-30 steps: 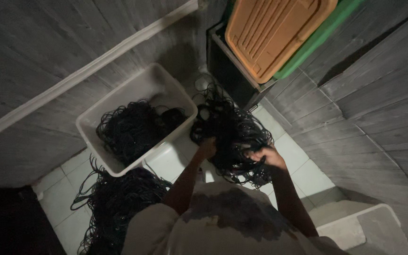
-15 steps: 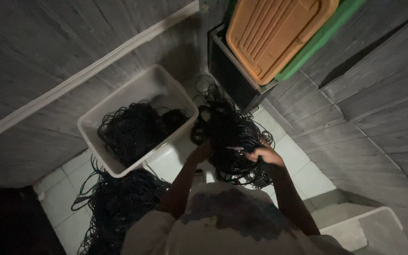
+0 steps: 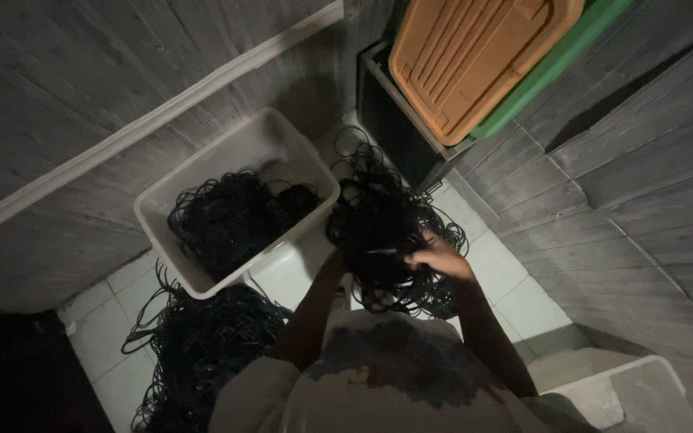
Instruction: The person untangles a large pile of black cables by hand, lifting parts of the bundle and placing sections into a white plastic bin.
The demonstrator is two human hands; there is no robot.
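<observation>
Head view, left to right. Loose heap of black loops on tiled floor at lower left. White tub next, part-filled with same black loops, near edge just left of hands. Tangled bundle of black loops held up between both hands, directly ahead, no clear long axis. Left hand buried under bundle's left edge, nearer tub; grip not readable. Right hand closed, fingers pinching strands at bundle's right side. Orange lid far right.
</observation>
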